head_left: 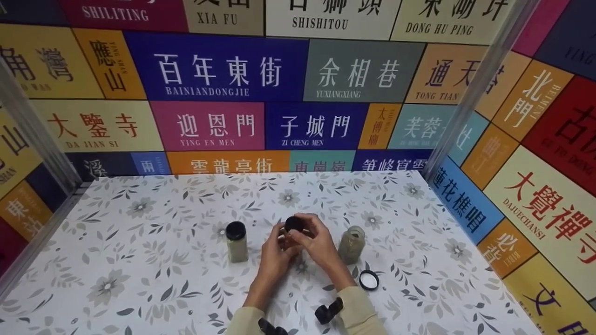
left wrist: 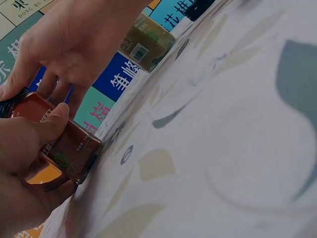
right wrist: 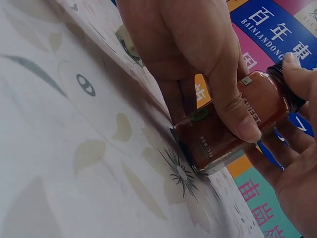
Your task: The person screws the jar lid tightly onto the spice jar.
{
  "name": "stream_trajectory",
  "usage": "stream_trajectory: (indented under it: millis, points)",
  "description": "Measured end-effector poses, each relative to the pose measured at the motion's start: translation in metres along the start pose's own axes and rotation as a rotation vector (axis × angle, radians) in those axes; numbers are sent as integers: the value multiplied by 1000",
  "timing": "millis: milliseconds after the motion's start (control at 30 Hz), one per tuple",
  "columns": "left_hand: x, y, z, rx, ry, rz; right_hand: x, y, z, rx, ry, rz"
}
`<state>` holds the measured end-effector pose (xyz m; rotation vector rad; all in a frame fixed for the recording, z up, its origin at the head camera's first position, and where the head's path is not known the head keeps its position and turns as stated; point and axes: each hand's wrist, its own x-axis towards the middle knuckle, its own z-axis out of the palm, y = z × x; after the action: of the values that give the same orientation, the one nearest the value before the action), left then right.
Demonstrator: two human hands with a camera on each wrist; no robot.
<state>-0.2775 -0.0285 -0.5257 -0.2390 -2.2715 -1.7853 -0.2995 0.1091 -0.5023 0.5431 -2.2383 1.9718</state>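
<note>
Left hand (head_left: 274, 255) around reddish jar (left wrist: 75, 147), right hand (head_left: 320, 242) at black cap (head_left: 294, 223), seemingly gripping.

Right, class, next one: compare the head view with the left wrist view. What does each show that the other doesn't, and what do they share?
Only the head view: the black-topped jar standing left of the hands, the mouth of the open jar, and the white inside of the loose lid.

Only the left wrist view: the barcode on the open jar, and the red-brown, printed side of the held jar.

Both: the left hand and right hand together on the held jar, the open jar's body, the patterned tabletop and the colourful wall.
</note>
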Motion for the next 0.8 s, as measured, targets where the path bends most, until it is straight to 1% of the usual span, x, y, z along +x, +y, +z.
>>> stream_trajectory:
  millis: [167, 267, 400, 567, 700, 800]
  points:
    - [0, -1, 1, -1, 11, 35, 0, -1, 2, 33, 9, 36]
    - [0, 0, 1, -6, 10, 24, -1, -2, 0, 22, -5, 40]
    - [0, 0, 0, -12, -1, 5, -2, -4, -3, 4, -50, 18]
    - [0, 0, 0, -27, -10, 6, -1, -6, -5, -14, -83, -33]
    - [0, 0, 0, -35, -12, -1, 0, -5, -3, -30, -51, -51]
    - [0, -1, 0, -29, -8, -6, 0, -4, 0, -19, -13, -32]
